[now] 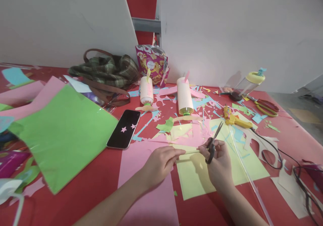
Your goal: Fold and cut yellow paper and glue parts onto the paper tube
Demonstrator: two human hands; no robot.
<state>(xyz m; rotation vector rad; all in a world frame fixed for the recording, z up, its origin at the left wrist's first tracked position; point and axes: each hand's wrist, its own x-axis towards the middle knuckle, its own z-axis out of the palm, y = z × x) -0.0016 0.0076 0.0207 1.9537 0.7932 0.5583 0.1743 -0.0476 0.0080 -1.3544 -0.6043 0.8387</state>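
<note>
Where the thin pale-yellow paper strip (191, 152) lies: stretched between both hands, just above the large pale-yellow paper sheet (194, 182)
Left hand (159, 163): fingers curled, thumb and forefinger pinching one strip end
Right hand (220, 168): fingers closed through the black-handled steel scissors (212, 144), fingertips touching the other strip end; blades nearly together, pointing up and away
Risk, tear: likely if the hands pull apart, the strip being narrow
Risk, slip: scissors and strip share one grip; either may drop
Risk, snag: black cable (271, 155) lies near the right forearm
</note>
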